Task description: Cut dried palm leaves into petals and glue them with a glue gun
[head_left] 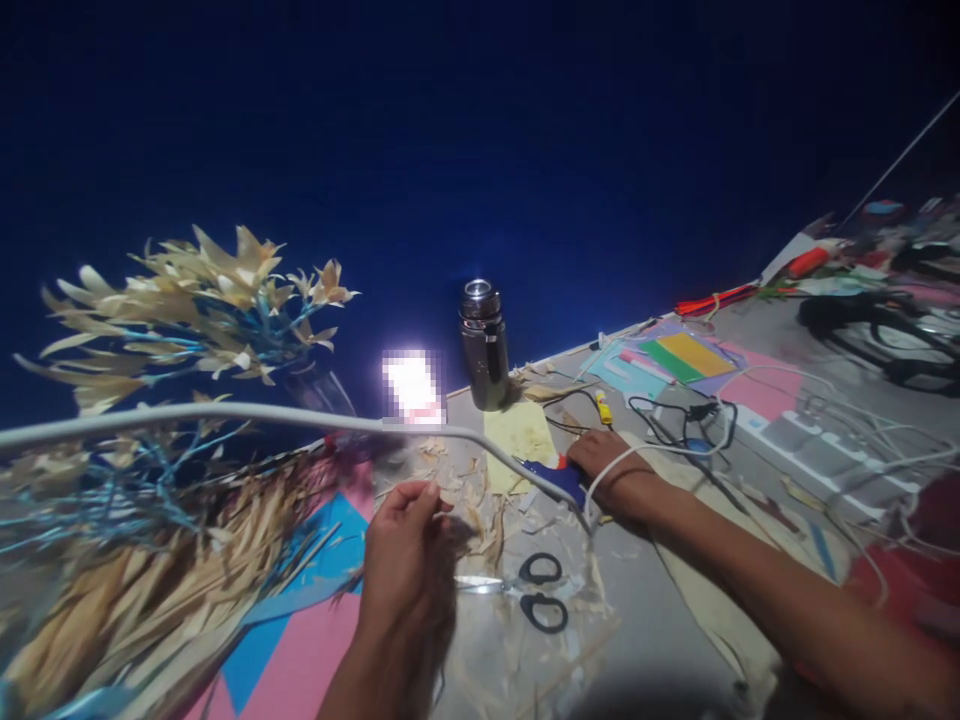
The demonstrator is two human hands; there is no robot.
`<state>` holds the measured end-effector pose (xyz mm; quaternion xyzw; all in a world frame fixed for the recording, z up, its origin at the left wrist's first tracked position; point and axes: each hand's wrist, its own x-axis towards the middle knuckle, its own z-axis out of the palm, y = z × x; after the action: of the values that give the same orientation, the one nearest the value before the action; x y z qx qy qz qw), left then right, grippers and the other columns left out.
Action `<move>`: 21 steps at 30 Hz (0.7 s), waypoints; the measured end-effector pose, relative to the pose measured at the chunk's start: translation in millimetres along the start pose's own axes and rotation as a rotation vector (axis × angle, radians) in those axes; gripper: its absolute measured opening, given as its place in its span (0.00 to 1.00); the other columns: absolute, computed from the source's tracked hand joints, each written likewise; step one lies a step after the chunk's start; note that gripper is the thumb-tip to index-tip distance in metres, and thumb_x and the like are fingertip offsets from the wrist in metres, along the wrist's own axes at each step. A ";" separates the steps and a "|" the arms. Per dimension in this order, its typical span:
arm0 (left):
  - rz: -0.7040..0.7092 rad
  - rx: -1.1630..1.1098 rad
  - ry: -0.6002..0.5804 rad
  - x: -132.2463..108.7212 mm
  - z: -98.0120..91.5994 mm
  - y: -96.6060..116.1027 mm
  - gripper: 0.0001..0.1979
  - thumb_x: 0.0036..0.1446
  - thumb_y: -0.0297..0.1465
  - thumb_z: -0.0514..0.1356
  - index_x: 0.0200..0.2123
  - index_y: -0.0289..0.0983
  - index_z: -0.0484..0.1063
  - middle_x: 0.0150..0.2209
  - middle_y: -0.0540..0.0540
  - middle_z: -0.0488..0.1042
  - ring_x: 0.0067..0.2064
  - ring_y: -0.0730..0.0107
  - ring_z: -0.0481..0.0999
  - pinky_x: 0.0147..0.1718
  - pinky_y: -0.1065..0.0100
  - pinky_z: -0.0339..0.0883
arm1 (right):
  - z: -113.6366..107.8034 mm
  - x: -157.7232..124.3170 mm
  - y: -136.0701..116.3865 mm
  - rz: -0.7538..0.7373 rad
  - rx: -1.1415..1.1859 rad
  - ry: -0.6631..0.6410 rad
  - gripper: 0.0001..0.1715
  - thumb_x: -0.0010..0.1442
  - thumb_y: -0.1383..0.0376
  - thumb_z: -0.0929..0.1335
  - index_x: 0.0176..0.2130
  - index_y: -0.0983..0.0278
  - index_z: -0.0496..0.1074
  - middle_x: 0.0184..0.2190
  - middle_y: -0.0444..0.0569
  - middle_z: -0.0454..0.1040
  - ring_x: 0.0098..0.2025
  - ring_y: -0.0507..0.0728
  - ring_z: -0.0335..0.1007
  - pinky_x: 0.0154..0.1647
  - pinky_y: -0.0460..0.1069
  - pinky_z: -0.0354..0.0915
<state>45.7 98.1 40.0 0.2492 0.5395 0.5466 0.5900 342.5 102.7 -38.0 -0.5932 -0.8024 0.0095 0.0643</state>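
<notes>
"Right of centre on the grey table, what is the count?"

"One blue tool, with one red-orange part showing at its upper edge. Type not certain. It lies just below one yellow sheet."

"Hands?"

"Two. Right hand: at the tool's right end, fingers bent downward beside the red-orange part. Fingertips hidden; cannot tell whether they grip. Left hand: left of the tool and apart from it, fingers curled, thumb close to the forefinger. Cannot tell whether anything is pinched."

"Nearest items?"

"One pair of scissors, two black handle loops, blades pointing toward the left wrist. One pale cable crosses the foreground, passing in front of the tool. One yellow connector lies above the right hand."

"Farther out?"

"One dark metallic flask, upright, behind the yellow sheet. One white power strip at right, with several wires; number unclear. At left, one bunch of pale flowers on blue stems, too crowded to count."

"And below the bunch?"

"Dry tan strips, heaped; many, not countable. One pink sheet shows beside them."
</notes>
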 end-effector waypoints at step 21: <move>-0.051 -0.106 -0.174 29.9 20.2 -22.3 0.17 0.40 0.32 0.75 0.29 0.34 0.71 0.21 0.51 0.74 0.21 0.75 0.72 0.20 0.76 0.66 | -6.3 -11.5 5.9 0.474 1.325 0.203 0.15 0.49 0.61 0.77 0.38 0.64 0.79 0.34 0.52 0.78 0.37 0.64 0.75 0.43 0.62 0.72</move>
<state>67.1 125.3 15.3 0.2505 0.4627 0.5353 0.6608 352.1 93.1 -33.3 -0.5859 -0.4673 0.4537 0.4822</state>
